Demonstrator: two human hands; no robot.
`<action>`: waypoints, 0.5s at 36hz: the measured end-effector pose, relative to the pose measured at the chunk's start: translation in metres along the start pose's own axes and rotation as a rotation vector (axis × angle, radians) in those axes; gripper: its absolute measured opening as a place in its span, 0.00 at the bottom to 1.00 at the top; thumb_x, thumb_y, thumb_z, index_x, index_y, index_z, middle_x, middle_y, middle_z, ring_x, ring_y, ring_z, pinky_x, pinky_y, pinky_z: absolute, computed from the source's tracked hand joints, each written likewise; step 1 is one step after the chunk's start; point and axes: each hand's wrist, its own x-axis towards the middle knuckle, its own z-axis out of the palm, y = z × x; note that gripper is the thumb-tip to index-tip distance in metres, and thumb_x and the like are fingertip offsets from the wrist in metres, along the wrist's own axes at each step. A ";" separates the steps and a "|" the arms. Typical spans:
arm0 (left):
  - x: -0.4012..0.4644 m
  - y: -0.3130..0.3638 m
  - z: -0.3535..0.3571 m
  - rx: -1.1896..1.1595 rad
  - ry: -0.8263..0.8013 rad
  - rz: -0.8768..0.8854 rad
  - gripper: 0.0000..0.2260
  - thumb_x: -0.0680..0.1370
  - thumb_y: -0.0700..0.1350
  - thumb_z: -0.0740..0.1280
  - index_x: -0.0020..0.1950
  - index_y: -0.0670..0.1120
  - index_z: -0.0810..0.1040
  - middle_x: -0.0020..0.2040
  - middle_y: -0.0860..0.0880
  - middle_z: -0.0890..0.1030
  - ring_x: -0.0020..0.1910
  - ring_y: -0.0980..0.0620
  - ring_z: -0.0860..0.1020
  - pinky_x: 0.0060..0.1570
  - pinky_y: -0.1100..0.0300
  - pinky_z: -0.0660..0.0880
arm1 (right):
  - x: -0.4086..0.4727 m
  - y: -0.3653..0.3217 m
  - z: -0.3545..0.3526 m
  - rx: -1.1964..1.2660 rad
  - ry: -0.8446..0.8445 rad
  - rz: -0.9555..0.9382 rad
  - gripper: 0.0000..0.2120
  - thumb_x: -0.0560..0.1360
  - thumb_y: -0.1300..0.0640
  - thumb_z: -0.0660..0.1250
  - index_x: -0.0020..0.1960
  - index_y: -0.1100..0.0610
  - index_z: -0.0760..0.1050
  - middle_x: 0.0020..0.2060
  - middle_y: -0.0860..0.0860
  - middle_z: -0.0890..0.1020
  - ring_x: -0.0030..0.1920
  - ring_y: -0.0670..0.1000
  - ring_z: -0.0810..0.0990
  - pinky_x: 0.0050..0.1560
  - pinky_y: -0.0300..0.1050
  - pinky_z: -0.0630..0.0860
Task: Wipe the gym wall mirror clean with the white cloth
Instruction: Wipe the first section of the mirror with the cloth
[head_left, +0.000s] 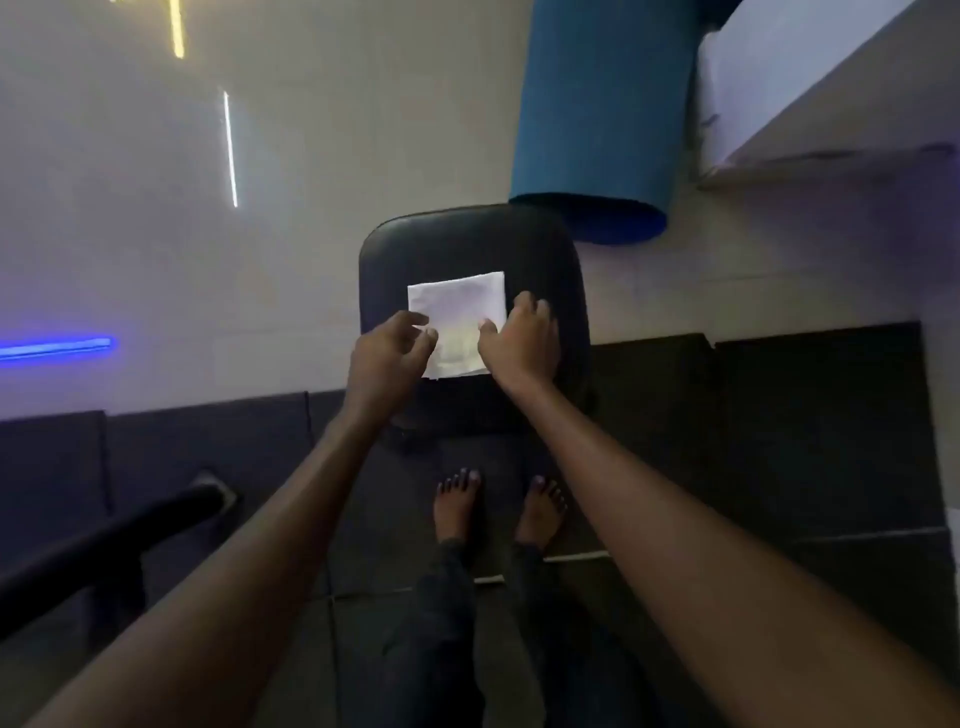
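— Starting from the left edge, what do you see?

— A blue light strip (54, 347) glows low on the pale surface there, with a white strip (230, 149) and a yellow strip (176, 27) higher up. Below them a black bar (111, 538) angles across the dark floor mats (810, 415).

— And the left hand?

— The left hand (387, 358) hovers at the near-left edge of the white cloth (460, 317). Its fingers are loosely curled and spread apart, with thumb and forefinger close to the cloth's edge; whether they actually touch it I cannot tell. It has nothing clamped.

— Where is the cloth itself?

— Folded into a neat square, lying flat on a black padded seat (472, 244), roughly in the middle of the cushion.

— The right hand?

— The right hand (522, 340) rests at the cloth's right edge, fingers relaxed and bent over the seat, thumb tip lying on the cloth. It grips nothing.

— Further right?

— A rolled blue mat (597, 119) stands just behind the seat, and a white ledge (810, 104) sits beyond it. Two bare feet (498, 509) stand on the mats below the seat.
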 end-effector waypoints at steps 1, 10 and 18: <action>0.002 -0.005 0.002 -0.017 0.013 -0.006 0.12 0.83 0.48 0.69 0.64 0.44 0.83 0.53 0.44 0.87 0.50 0.47 0.83 0.49 0.57 0.73 | 0.003 -0.003 0.007 -0.023 0.021 0.019 0.29 0.81 0.49 0.71 0.76 0.62 0.67 0.73 0.60 0.72 0.72 0.62 0.73 0.67 0.56 0.73; -0.008 -0.011 -0.008 -0.049 0.056 -0.052 0.12 0.83 0.49 0.68 0.61 0.45 0.84 0.54 0.47 0.87 0.53 0.49 0.84 0.51 0.57 0.75 | 0.011 -0.017 0.006 0.241 -0.033 0.256 0.19 0.77 0.62 0.71 0.67 0.63 0.76 0.65 0.60 0.82 0.65 0.62 0.82 0.58 0.50 0.79; -0.050 0.070 -0.035 -0.144 -0.033 0.097 0.09 0.83 0.47 0.69 0.61 0.47 0.85 0.53 0.53 0.86 0.52 0.55 0.83 0.47 0.68 0.73 | -0.046 0.004 -0.104 0.462 -0.079 0.199 0.04 0.75 0.59 0.70 0.43 0.58 0.78 0.39 0.52 0.80 0.48 0.58 0.82 0.48 0.51 0.79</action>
